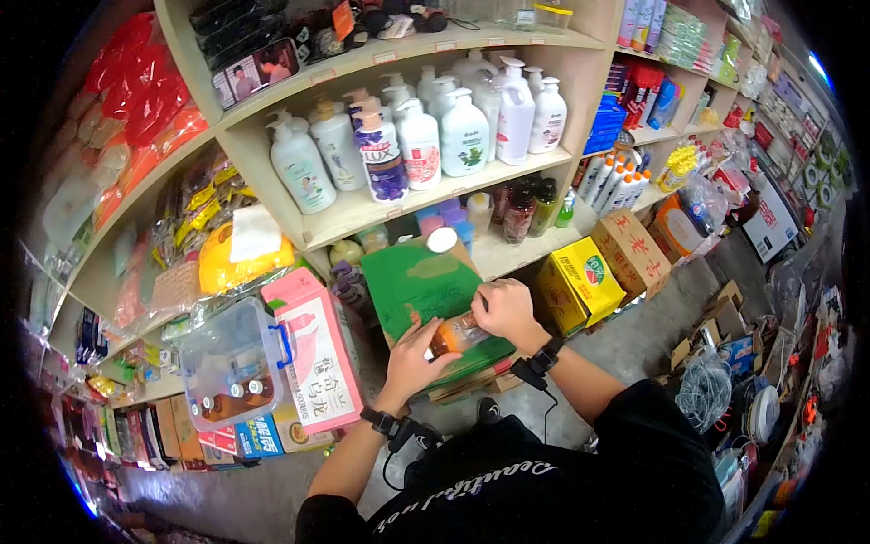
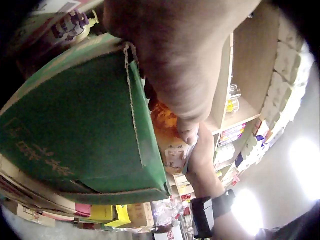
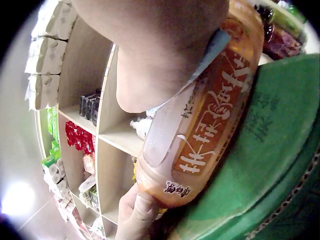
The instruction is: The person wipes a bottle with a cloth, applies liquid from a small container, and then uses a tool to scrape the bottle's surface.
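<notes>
An orange drink bottle (image 1: pixel 459 334) lies on its side over a green carton (image 1: pixel 417 290). My left hand (image 1: pixel 419 355) grips one end, fingers and thumb around it. The right hand (image 1: pixel 505 313) has its fingers curled on the other end. In the right wrist view the bottle (image 3: pixel 200 120) shows its orange label, with a blue cloth-like or paper piece (image 3: pixel 212 52) under the right hand (image 3: pixel 155 55). In the left wrist view the left hand (image 2: pixel 175 65) covers part of the bottle (image 2: pixel 172 142) beside the carton (image 2: pixel 80 130).
Pump bottles (image 1: pixel 464 136) stand on the shelf behind. At the left are a pink and white box (image 1: pixel 317 354) and a clear tub (image 1: pixel 231 363) with several bottles. A white round lid (image 1: pixel 441 239) sits at the carton's back; a yellow box (image 1: pixel 584 279) is at the right.
</notes>
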Tool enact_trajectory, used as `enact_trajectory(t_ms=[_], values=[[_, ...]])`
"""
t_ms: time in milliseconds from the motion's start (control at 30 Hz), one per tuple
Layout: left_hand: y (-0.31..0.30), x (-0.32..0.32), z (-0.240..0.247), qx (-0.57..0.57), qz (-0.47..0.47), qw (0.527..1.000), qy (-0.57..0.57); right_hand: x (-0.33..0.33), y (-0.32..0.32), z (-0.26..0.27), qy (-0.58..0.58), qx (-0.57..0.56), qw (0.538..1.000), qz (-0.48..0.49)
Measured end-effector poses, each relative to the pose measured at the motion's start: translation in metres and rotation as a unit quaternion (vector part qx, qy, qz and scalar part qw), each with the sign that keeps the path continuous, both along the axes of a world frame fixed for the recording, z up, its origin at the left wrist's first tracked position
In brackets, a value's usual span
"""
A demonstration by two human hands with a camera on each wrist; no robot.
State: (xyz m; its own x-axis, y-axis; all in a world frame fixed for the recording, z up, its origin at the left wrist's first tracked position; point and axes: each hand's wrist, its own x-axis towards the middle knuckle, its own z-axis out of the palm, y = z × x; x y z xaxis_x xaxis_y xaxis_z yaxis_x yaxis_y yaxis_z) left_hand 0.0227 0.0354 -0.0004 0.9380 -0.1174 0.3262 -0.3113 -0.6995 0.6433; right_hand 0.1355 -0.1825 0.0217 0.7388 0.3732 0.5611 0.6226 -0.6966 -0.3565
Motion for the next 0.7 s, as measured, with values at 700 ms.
enact_trajectory(t_ms=[700], values=[[0.0,0.001,-0.012,-0.008,-0.003,1.0,0.006,0.001,0.0,0.002,0.0,-0.023,1.0,-0.009]])
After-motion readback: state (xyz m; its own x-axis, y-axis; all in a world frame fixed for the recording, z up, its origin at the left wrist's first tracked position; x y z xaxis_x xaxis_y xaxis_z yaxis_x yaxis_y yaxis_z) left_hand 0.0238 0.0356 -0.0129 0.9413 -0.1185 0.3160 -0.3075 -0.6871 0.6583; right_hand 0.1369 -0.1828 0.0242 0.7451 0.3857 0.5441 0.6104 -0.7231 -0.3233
